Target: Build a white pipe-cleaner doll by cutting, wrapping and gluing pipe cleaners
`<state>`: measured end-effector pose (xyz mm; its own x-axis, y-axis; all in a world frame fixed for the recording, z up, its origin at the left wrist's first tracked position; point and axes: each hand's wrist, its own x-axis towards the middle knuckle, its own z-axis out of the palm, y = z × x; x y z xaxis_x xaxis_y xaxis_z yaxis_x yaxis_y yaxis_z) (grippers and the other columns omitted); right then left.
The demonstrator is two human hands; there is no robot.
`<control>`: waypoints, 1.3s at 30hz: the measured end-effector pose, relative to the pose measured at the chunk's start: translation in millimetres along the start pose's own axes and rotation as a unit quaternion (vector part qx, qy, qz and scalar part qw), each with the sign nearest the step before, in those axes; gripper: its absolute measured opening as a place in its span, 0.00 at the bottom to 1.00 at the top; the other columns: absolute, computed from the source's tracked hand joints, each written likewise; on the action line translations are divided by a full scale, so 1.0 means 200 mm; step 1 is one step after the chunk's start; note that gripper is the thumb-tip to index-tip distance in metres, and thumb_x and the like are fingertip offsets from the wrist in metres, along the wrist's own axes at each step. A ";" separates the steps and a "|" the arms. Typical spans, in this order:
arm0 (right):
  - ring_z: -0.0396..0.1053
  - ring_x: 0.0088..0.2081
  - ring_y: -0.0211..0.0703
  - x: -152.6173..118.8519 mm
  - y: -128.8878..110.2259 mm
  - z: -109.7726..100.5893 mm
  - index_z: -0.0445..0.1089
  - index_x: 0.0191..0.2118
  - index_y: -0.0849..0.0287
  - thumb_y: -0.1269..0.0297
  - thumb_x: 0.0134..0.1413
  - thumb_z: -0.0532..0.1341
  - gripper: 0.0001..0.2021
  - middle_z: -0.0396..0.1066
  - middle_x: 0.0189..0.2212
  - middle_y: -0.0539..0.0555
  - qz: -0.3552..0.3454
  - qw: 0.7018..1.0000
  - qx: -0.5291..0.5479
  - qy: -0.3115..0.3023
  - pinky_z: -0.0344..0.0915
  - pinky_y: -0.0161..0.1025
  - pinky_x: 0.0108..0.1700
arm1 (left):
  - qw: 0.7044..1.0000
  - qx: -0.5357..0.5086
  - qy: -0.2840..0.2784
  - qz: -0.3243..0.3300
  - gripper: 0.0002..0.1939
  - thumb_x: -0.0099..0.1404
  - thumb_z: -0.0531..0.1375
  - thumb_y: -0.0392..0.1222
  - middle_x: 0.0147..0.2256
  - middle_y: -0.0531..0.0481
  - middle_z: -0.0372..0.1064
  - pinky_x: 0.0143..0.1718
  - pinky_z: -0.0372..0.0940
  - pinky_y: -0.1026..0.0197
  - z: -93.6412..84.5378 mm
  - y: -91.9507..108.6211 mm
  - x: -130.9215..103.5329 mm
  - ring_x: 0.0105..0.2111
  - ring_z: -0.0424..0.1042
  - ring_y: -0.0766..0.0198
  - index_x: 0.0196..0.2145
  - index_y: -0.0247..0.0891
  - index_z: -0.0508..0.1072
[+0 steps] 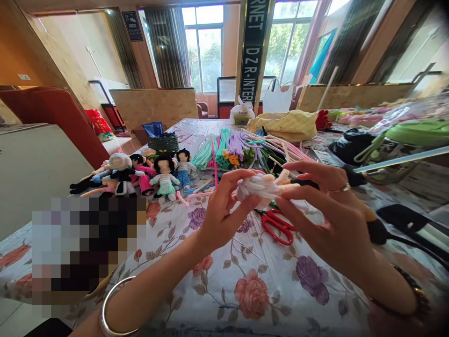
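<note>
My left hand (pixel 222 213) grips a white fuzzy bundle (pixel 257 188); my right hand (pixel 335 217) pinches its pale right end. Red scissors (pixel 271 220) lie on the desk (pixel 203 304) nearby.

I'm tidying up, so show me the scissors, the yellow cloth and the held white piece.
Scissors (pixel 270 218), head view: on the red handles.
Yellow cloth (pixel 283 127), head view: on its checked side.
White piece (pixel 257 186), head view: on its fuzzy middle.

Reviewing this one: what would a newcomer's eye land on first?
Probably the white fuzzy piece held mid-picture between the left hand and right hand, with red-handled scissors on the floral tablecloth just below it in view. Next, the cluster of small dolls at left and the bundles of coloured pipe cleaners beyond the hands.
</note>
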<state>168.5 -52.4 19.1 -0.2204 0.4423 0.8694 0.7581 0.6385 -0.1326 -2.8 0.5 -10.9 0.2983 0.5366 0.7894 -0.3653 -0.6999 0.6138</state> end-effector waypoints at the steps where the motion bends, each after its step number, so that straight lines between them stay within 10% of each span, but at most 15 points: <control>1: 0.65 0.48 0.52 0.00 0.00 0.00 0.69 0.32 0.52 0.72 0.52 0.62 0.05 0.67 0.48 0.55 -0.007 1.000 -0.007 0.003 0.64 0.51 0.46 | 1.000 -0.005 -0.001 -0.001 0.19 0.62 0.57 0.31 0.49 0.48 0.65 0.47 0.68 0.61 0.00 0.00 0.00 0.51 0.66 0.62 0.50 0.44 0.64; 27: 0.66 0.47 0.53 0.00 0.00 0.00 0.68 0.31 0.53 0.74 0.48 0.64 0.07 0.67 0.47 0.56 -0.075 0.995 -0.061 0.036 0.62 0.52 0.47 | 0.999 -0.014 0.029 -0.027 0.13 0.61 0.58 0.32 0.44 0.49 0.68 0.43 0.68 0.63 0.02 0.05 0.02 0.46 0.68 0.65 0.44 0.43 0.68; 39: 0.67 0.48 0.52 0.01 0.02 0.00 0.72 0.26 0.51 0.57 0.48 0.66 0.06 0.72 0.38 0.52 0.127 0.990 0.061 -0.014 0.63 0.55 0.48 | 0.997 -0.054 0.043 -0.045 0.12 0.60 0.59 0.33 0.42 0.50 0.68 0.45 0.67 0.61 0.02 0.05 0.02 0.44 0.68 0.65 0.42 0.43 0.69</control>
<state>172.0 -49.0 20.0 -0.0502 0.6142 0.7875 0.7117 0.5753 -0.4032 -1.2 -5.7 -1.3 0.2583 0.6368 0.7265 -0.4345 -0.5951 0.6761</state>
